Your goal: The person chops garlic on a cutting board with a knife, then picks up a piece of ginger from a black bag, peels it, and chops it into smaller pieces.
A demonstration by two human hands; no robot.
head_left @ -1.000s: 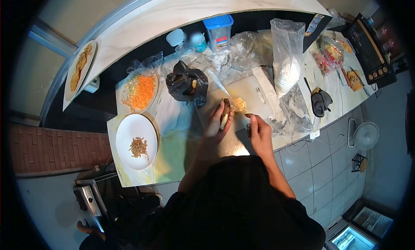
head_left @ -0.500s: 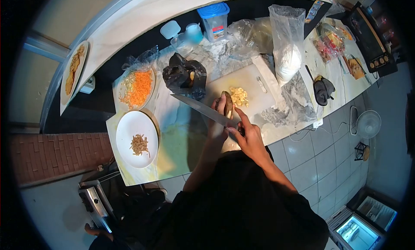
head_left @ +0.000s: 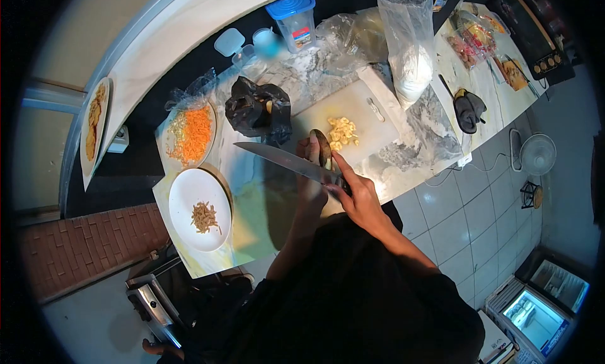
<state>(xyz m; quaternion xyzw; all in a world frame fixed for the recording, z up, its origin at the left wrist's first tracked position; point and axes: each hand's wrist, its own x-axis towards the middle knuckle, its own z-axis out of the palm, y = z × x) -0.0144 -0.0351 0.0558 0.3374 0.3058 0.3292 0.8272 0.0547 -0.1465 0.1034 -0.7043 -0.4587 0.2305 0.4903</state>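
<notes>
A large kitchen knife [head_left: 287,160] is gripped by its dark handle in my right hand [head_left: 360,197], its long blade pointing left across my other hand. My left hand [head_left: 310,181] is closed around a dark brown-skinned oblong vegetable [head_left: 324,145], with a paler patch near its lower end by the knife. Part of this hand is hidden under the blade. Beyond both hands, a white cutting board [head_left: 372,140] carries a small heap of pale yellow chopped pieces [head_left: 342,131] and a small peeler-like tool [head_left: 376,109]. A black plastic bag [head_left: 255,112] stands crumpled and open just left of the board.
To the left are a plate of shredded carrot [head_left: 192,134] and a white plate [head_left: 183,206] with brown strips. A bag of white powder [head_left: 414,68], a blue-lidded container [head_left: 296,27] and a dark mitt-like cloth [head_left: 467,111] lie farther out. Another person's hand [head_left: 157,347] shows at lower left.
The view has shifted, so the counter items sit differently in the frame. Both hands keep their hold on the knife and the vegetable, and the blade still lies across the left hand.
</notes>
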